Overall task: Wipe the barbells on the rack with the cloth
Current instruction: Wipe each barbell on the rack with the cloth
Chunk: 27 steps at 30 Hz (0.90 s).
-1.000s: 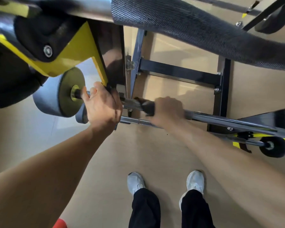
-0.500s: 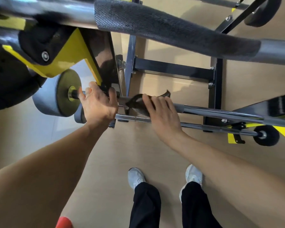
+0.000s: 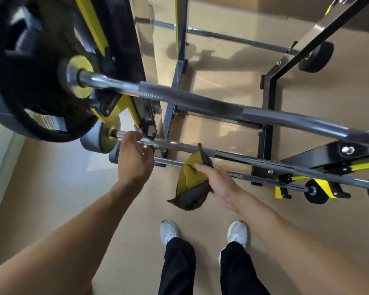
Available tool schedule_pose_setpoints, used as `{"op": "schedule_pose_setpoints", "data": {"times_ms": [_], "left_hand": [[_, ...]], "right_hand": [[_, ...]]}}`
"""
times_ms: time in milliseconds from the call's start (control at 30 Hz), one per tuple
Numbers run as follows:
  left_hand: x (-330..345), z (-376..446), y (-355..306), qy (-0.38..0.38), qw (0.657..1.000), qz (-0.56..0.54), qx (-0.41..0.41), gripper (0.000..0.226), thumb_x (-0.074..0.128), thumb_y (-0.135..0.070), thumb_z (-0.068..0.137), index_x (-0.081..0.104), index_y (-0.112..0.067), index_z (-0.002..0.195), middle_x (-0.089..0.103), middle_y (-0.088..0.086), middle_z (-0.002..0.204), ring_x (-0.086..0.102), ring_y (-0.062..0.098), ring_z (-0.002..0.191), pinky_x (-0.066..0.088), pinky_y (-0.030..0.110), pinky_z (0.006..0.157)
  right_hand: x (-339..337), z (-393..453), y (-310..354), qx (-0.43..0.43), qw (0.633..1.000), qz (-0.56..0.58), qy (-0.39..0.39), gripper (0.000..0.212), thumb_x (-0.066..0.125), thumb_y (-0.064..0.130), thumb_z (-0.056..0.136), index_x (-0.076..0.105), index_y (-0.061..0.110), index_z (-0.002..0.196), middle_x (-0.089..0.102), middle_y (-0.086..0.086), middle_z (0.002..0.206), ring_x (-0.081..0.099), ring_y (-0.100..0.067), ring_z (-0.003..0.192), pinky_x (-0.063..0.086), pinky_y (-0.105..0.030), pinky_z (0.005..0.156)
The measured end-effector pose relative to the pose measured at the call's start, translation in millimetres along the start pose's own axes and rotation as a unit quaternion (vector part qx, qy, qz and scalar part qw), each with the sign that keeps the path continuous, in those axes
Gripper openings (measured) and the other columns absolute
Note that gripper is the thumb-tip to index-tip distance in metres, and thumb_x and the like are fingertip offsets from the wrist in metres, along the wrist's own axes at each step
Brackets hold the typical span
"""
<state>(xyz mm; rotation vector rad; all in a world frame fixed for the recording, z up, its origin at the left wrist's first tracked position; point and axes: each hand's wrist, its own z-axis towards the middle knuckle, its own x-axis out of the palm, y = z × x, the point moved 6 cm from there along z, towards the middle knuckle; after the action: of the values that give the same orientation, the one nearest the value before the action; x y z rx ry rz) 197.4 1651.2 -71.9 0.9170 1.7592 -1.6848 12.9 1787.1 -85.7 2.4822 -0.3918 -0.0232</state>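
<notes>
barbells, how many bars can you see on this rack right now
4: a thick top bar, the bar beside the cloth, a thin bar just below it, and a far bar. More may be hidden.

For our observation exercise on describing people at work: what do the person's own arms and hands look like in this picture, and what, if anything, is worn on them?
Both forearms are bare up to the frame edge: no sleeves show. The left hand and the right hand wear no gloves, and no watch, ring or wristband shows on either. No markings show on either arm.
</notes>
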Motion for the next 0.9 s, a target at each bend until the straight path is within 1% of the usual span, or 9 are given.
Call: {"op": "schedule_pose_setpoints", "data": {"times_ms": [133, 267, 400, 533, 600, 667, 767, 833, 900], "left_hand": [[-38, -22, -53, -0.041, 0.996, -0.037, 0.071, 0.015, 0.059, 0.003, 0.088, 0.057, -0.004, 0.101, 0.062, 0.010, 0.096, 0.056, 0.022, 0.081, 0.051, 0.036, 0.067], [-73, -26, -103, -0.101, 0.982, -0.061, 0.150, 0.018, 0.054, 0.014, 0.083, 0.055, -0.004, 0.088, 0.052, 0.003, 0.086, 0.047, 0.014, 0.077, 0.046, 0.033, 0.059], [-96, -10, -135, -0.175, 0.964, -0.034, 0.197, 0.019, 0.053, 0.011, 0.077, 0.055, -0.005, 0.088, 0.051, 0.007, 0.091, 0.042, 0.018, 0.088, 0.039, 0.033, 0.074], [-102, 25, -142, -0.160, 0.973, 0.054, 0.157, 0.029, 0.056, -0.014, 0.084, 0.055, -0.007, 0.112, 0.054, 0.012, 0.115, 0.042, 0.024, 0.110, 0.034, 0.033, 0.094], [-98, 41, -138, -0.134, 0.976, 0.105, 0.134, 0.031, 0.050, -0.024, 0.089, 0.056, -0.008, 0.116, 0.054, 0.012, 0.120, 0.044, 0.030, 0.115, 0.034, 0.040, 0.099], [-88, 49, -136, -0.105, 0.968, 0.195, 0.120, 0.034, 0.038, -0.031, 0.094, 0.060, -0.010, 0.109, 0.058, 0.013, 0.115, 0.044, 0.032, 0.113, 0.035, 0.045, 0.098], [-83, 52, -140, -0.082, 0.952, 0.268, 0.121, 0.045, 0.030, -0.036, 0.097, 0.065, -0.009, 0.093, 0.066, 0.011, 0.102, 0.044, 0.032, 0.109, 0.035, 0.047, 0.095], [-86, 54, -147, -0.079, 0.938, 0.301, 0.152, 0.047, 0.031, -0.036, 0.096, 0.066, -0.008, 0.084, 0.067, 0.011, 0.092, 0.044, 0.031, 0.101, 0.034, 0.046, 0.089], [-90, 59, -151, -0.066, 0.926, 0.320, 0.190, 0.047, 0.033, -0.036, 0.096, 0.066, -0.008, 0.078, 0.067, 0.010, 0.084, 0.043, 0.030, 0.094, 0.034, 0.044, 0.083]], "right_hand": [[1, -49, 47, -0.024, 0.990, 0.129, 0.060, 0.023, 0.050, 0.007, 0.090, 0.069, 0.003, 0.103, 0.070, -0.012, 0.094, 0.065, -0.023, 0.085, 0.052, -0.035, 0.083], [-6, -87, 88, -0.036, 0.984, 0.140, 0.105, 0.040, 0.057, 0.014, 0.056, 0.056, -0.001, 0.093, 0.051, -0.014, 0.084, 0.051, -0.028, 0.075, 0.045, -0.034, 0.071], [-10, -107, 116, -0.056, 0.970, 0.197, 0.132, 0.078, 0.070, 0.016, 0.027, 0.045, 0.013, 0.101, 0.034, -0.011, 0.097, 0.033, -0.033, 0.085, 0.033, -0.040, 0.078], [-12, -128, 145, -0.123, 0.956, 0.209, 0.163, 0.074, 0.073, 0.019, 0.023, 0.056, 0.009, 0.095, 0.041, -0.013, 0.098, 0.029, -0.037, 0.084, 0.031, -0.037, 0.075], [-19, -137, 170, -0.201, 0.951, 0.193, 0.135, 0.056, 0.070, 0.013, 0.036, 0.058, 0.008, 0.091, 0.050, -0.009, 0.085, 0.045, -0.033, 0.074, 0.040, -0.031, 0.068], [-18, -138, 198, -0.304, 0.945, 0.087, 0.082, 0.039, 0.058, 0.008, 0.058, 0.053, 0.011, 0.096, 0.051, -0.004, 0.082, 0.053, -0.013, 0.071, 0.047, -0.024, 0.061], [4, -102, 210, -0.324, 0.903, -0.282, 0.014, 0.031, 0.064, 0.027, 0.086, 0.050, 0.007, 0.107, 0.051, -0.004, 0.088, 0.052, -0.012, 0.078, 0.046, -0.026, 0.071], [15, -72, 196, -0.299, 0.766, -0.569, 0.002, 0.060, 0.064, 0.049, 0.086, 0.046, 0.011, 0.129, 0.056, -0.006, 0.109, 0.056, -0.020, 0.097, 0.049, -0.037, 0.082], [16, -58, 187, -0.300, 0.658, -0.690, -0.020, 0.089, 0.067, 0.056, 0.079, 0.025, 0.018, 0.148, 0.046, -0.006, 0.135, 0.048, -0.026, 0.117, 0.046, -0.043, 0.094]]}}
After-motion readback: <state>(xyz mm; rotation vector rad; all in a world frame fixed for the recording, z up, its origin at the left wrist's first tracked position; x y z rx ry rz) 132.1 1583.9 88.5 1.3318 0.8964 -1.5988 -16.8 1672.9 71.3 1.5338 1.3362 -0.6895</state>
